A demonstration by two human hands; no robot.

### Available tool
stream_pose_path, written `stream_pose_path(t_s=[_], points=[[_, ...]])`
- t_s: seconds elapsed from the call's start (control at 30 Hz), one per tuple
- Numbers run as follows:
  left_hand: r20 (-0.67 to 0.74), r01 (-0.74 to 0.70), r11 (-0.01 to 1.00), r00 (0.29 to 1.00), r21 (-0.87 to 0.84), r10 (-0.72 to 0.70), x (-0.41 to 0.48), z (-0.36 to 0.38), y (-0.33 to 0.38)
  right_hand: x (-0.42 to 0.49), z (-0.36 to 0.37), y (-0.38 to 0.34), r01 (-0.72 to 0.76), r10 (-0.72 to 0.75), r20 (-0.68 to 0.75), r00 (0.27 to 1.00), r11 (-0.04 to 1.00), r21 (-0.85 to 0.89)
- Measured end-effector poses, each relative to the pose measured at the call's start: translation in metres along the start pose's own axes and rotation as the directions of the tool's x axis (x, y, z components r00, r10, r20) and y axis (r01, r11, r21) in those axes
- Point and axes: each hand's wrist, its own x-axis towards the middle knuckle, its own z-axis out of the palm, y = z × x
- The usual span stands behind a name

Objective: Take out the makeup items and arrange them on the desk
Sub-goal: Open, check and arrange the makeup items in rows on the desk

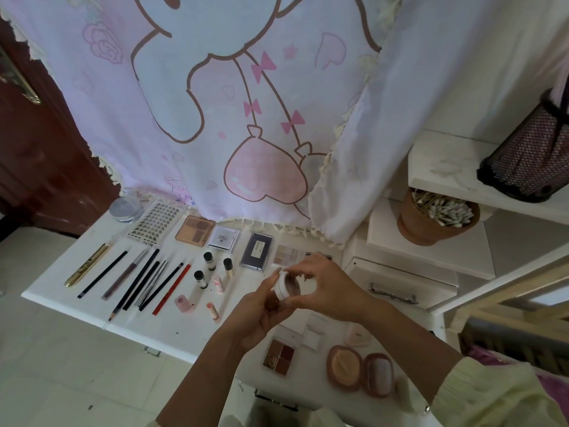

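A small white round jar (285, 285) with a clear top is held above the white desk (55, 285). My left hand (261, 306) grips it from below and the left. My right hand (323, 286) pinches its lid side from the right. On the desk lie several pencils and liners (144, 278), small bottles (209, 261), a dark palette case (257, 251), a tan eyeshadow palette (195, 228), a lash tray (155, 223), a brown quad palette (279, 355) and an open pink compact (358, 369).
A printed pink cloth (215, 118) hangs behind the desk. A terracotta pot of cotton swabs (437, 217) sits on white shelves at the right, with a black mesh holder (529, 155) above. A gold pen (87, 265) and round tin (124, 208) lie far left.
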Motion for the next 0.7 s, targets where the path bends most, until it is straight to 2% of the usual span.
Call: stream_pose_path(t_s=[0.1, 0.2, 0.27, 0.7], points=[[0.017, 0.006, 0.998, 1.000, -0.065, -0.005, 0.001, -0.003, 0.001, 0.000, -0.001, -0.004, 0.018, -0.018, -0.010, 1.000, 1.000, -0.008], [0.029, 0.005, 0.999, 1.000, -0.043, -0.004, 0.001, -0.003, 0.003, -0.001, -0.007, -0.008, -0.085, 0.090, -0.076, 0.993, 0.994, 0.070], [0.019, 0.000, 1.000, 1.000, -0.011, 0.000, 0.000, -0.003, 0.004, -0.001, -0.009, -0.010, -0.131, 0.137, -0.067, 0.988, 0.987, 0.093], [-0.013, 0.040, 0.998, 0.999, -0.046, -0.041, 0.003, -0.002, 0.005, 0.003, -0.002, 0.003, -0.150, 0.156, -0.022, 0.988, 0.974, 0.170]])
